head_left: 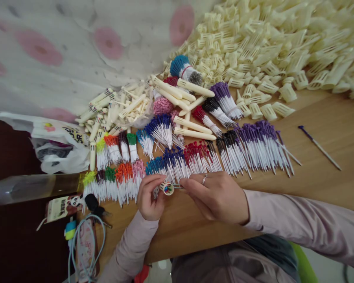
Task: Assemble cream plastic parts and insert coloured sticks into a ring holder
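Note:
My left hand (pixel 151 197) is closed around a cream slotted pen barrel (pixel 168 188), its round open end turned up toward me. Coloured refill tops, blue and red among them, show inside that opening. My right hand (pixel 214 195), with a ring on one finger, pinches thin metallic tweezers (pixel 177 186) whose tips reach the barrel's rim; most of the tool is hidden by the fingers. Just beyond both hands lie rows of pen refills sorted by colour, such as red refills (pixel 198 155), orange refills (pixel 124 177) and purple refills (pixel 261 143).
A large heap of cream pen parts (pixel 262 43) covers the back right. Cream barrels (pixel 191 127) and bundled refills lie mid-table. One purple refill (pixel 320 148) rests alone at right. On the left are a plastic bottle (pixel 32 189), a plastic bag (pixel 61 145), keys (pixel 98 210) and a cable (pixel 73 247).

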{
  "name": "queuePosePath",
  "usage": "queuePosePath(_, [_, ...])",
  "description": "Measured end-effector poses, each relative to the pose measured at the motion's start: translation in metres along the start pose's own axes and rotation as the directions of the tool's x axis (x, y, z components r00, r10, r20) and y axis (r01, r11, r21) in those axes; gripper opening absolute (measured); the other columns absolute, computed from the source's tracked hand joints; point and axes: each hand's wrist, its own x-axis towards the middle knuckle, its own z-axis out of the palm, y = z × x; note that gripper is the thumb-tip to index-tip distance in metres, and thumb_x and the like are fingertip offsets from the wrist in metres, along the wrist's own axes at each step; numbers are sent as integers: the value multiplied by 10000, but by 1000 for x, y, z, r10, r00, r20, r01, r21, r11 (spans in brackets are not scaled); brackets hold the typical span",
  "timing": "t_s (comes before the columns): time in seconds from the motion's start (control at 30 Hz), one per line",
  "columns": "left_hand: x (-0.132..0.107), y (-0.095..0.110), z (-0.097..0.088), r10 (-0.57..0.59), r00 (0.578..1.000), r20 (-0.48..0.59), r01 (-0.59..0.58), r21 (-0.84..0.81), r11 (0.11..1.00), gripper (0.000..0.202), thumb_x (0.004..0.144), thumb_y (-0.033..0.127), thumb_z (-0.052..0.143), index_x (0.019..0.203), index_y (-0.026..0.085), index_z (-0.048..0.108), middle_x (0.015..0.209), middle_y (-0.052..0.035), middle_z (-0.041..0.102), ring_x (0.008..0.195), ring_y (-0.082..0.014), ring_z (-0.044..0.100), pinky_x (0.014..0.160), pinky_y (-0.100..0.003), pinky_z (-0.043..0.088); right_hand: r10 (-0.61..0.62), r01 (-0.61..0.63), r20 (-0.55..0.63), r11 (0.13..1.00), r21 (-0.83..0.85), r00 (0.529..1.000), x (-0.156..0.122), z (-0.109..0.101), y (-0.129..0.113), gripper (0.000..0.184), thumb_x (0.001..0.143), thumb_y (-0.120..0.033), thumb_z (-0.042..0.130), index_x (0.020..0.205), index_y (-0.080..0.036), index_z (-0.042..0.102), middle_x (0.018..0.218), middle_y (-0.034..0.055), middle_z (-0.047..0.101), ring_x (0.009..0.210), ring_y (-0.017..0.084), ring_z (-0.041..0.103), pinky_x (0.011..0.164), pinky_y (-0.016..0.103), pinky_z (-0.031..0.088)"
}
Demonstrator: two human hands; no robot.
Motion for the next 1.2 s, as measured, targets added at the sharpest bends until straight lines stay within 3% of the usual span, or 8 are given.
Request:
queuePosePath(0.3, [5, 3, -3, 55, 996, 69, -63, 112, 992, 244, 958, 285, 484, 1130, 169, 612, 994, -97, 679, 950, -210, 638, 831, -385, 529, -15, 13, -30, 999, -52, 999, 0, 1, 1, 169, 887, -112, 438, 982, -123, 577, 673, 8, 586, 537, 135, 490, 470, 270, 266])
queuePosePath(0.67, [7, 4, -3, 61, 994, 95, -70, 96, 993, 256, 959, 278, 476, 1141, 157, 610, 1005, -111, 682, 969, -221, 631, 854, -405, 519, -12, 12, -5, 997, -70, 1000, -2, 4, 3, 189, 876, -92, 421, 988, -131, 568, 683, 5, 586, 531, 142, 483, 465, 292, 229])
queuePosePath(1.0, [5, -3, 2, 95, 995, -42, -93, 54, 994, 216, 857, 199, 656, 1065, 159, 613, 959, -74, 651, 931, -201, 628, 818, -403, 544, 10, -9, 16, 996, -91, 1000, -2, 4, 2, 151, 843, -86, 426, 896, -151, 551, 657, 1, 583, 489, 130, 448, 457, 302, 179])
queuePosePath(1.2, [1, -3, 2, 55, 998, -23, -55, 25, 998, 264, 819, 164, 692, 1053, 207, 577, 971, -40, 618, 927, -199, 643, 783, -409, 572, 16, -13, 74, 999, -48, 997, -1, 1, 0, 137, 846, -102, 480, 946, -144, 563, 716, 8, 621, 517, 125, 489, 460, 285, 229])
